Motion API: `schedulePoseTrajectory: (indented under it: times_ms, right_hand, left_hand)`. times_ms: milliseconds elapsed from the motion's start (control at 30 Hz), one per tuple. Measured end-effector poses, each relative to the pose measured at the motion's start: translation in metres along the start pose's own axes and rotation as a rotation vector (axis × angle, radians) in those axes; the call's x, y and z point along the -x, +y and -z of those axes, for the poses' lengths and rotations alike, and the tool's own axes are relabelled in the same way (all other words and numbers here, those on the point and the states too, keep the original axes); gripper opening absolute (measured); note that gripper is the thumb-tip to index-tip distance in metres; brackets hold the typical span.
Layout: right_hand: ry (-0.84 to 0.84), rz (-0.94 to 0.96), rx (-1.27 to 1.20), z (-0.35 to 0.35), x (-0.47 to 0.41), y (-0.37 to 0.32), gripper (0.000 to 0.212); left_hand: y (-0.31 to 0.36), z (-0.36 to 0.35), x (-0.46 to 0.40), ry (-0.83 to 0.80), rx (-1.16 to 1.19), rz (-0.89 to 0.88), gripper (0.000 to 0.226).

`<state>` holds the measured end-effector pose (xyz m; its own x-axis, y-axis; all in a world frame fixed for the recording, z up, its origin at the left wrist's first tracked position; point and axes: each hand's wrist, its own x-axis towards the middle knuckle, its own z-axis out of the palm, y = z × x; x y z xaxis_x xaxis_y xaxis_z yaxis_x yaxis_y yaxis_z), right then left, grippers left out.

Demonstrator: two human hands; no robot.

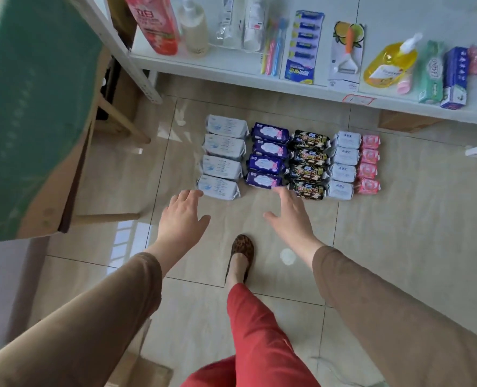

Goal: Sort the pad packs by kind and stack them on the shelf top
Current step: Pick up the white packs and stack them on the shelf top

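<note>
Pad packs lie on the floor tiles in neat columns by kind: pale grey-blue packs (222, 156) at the left, then purple packs (268, 156), black-and-gold packs (308, 164), white ABC packs (345, 164) and small pink packs (369, 164) at the right. My left hand (180, 219) hovers open just in front of the nearest pale pack. My right hand (290, 216) is open too, its fingertips over the near ends of the purple and black columns. Neither hand holds anything. The white shelf (231, 71) stands beyond the packs.
The shelf carries bottles, toothbrushes, a peeler card, a yellow soap pouch (389, 64) and boxed goods. A green-topped cardboard box (33, 113) fills the left side over a wooden frame. My foot in a leopard-print shoe (241, 252) stands behind the packs.
</note>
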<state>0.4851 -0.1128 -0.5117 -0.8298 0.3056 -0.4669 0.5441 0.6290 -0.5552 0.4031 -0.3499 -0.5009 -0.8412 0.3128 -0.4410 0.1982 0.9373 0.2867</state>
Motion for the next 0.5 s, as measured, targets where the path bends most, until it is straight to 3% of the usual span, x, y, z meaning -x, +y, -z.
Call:
schedulePoseTrajectory:
  times_ms: [233, 500]
  right_hand:
    - [-0.091, -0.021, 0.039, -0.082, -0.085, -0.014, 0.063]
    - [-0.137, -0.051, 0.147, -0.176, -0.156, 0.026, 0.074]
  left_hand:
    - [-0.059, -0.025, -0.086, -0.082, -0.036, -0.024, 0.055]
    - [-0.105, -0.096, -0.194, -0.132, -0.076, -0.215, 0.057]
